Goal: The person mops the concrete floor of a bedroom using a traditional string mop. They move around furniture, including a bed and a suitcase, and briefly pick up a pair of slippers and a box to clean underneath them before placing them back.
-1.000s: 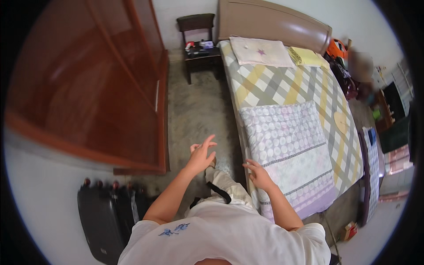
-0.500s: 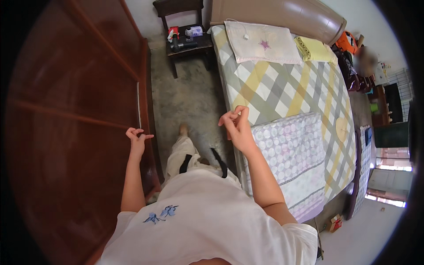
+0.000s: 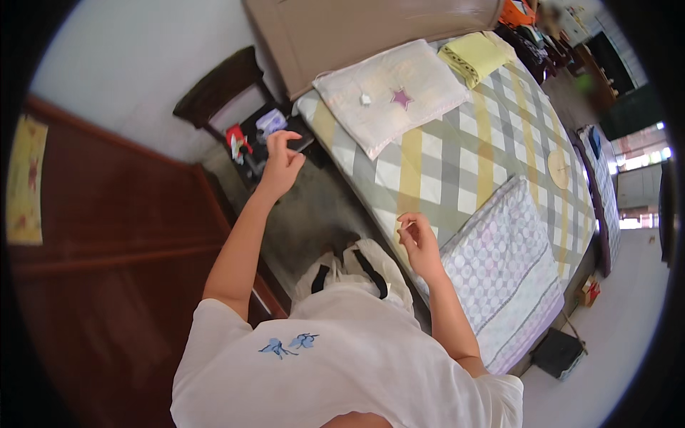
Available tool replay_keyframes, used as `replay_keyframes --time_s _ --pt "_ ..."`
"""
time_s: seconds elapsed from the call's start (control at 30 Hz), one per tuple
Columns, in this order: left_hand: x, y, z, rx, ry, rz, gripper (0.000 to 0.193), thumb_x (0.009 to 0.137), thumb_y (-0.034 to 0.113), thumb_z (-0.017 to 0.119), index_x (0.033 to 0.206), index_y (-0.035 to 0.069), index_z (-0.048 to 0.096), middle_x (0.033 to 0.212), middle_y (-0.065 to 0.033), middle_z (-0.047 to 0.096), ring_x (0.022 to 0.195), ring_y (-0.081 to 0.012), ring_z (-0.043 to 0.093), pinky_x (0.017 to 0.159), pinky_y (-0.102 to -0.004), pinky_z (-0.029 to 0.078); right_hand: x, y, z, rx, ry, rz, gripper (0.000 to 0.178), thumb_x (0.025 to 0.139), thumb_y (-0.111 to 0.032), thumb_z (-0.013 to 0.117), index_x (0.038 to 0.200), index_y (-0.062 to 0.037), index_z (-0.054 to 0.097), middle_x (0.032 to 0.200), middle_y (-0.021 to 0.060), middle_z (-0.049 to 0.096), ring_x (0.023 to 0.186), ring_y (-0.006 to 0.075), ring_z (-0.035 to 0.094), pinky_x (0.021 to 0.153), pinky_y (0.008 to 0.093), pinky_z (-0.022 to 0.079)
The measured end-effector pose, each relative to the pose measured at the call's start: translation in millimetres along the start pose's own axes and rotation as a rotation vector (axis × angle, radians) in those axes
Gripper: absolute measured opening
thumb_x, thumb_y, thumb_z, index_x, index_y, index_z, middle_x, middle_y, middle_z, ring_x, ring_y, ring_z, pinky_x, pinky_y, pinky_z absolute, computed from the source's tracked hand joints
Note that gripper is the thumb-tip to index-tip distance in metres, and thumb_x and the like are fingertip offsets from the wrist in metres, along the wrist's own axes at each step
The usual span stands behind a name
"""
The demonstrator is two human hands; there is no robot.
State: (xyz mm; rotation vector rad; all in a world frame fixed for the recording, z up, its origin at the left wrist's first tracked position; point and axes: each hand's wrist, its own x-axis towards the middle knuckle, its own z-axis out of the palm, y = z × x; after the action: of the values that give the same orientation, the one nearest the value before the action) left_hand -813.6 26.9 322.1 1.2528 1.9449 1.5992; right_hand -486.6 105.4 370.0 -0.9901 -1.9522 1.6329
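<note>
A checked bed [image 3: 492, 143] is bearing a folded quilt [image 3: 492, 250]. A dark chair [image 3: 217, 93] is standing by its head. The left hand [image 3: 282, 167] is hovering half-spread, nearest the chair; the right hand [image 3: 422, 250] is hanging loosely curled, slightly parted, near the bed's edge. A purple-and-white packet [image 3: 271, 123] is resting on the chair.

The window [image 3: 648, 151] at right glares (nearly white), the wardrobe [image 3: 128, 214] is dim, and edges bend.
</note>
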Motion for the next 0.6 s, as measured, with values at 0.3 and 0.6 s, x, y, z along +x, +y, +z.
replay_keyframes --time_s 0.3,0.6 --pt "198.4 -9.5 35.1 0.642 -0.126 0.274 0.047 0.067 0.000 0.055 0.111 0.017 0.054 0.138 -0.0126 0.029 0.130 -0.0365 0.023 0.104 -0.0511 0.020 130.0 -29.9 -14.6 -0.227 0.118 -0.327 0.048 0.061 0.016 0.036 0.096 -0.0031 0.061 0.122 0.0121 0.037 0.091 0.0220 0.056 0.086 0.0329 0.043" --pt "476.4 -27.3 14.1 1.089 0.102 0.407 0.068 0.074 0.012 0.059 0.135 0.005 0.030 0.144 -0.0148 0.021 0.134 -0.0308 0.021 0.106 -0.0485 0.020 182.6 -74.0 -20.3 0.018 0.284 0.081 0.066 0.087 -0.001 0.049 0.142 -0.0076 0.013 0.108 0.0128 0.060 0.067 0.0136 0.057 0.064 0.0228 0.051"
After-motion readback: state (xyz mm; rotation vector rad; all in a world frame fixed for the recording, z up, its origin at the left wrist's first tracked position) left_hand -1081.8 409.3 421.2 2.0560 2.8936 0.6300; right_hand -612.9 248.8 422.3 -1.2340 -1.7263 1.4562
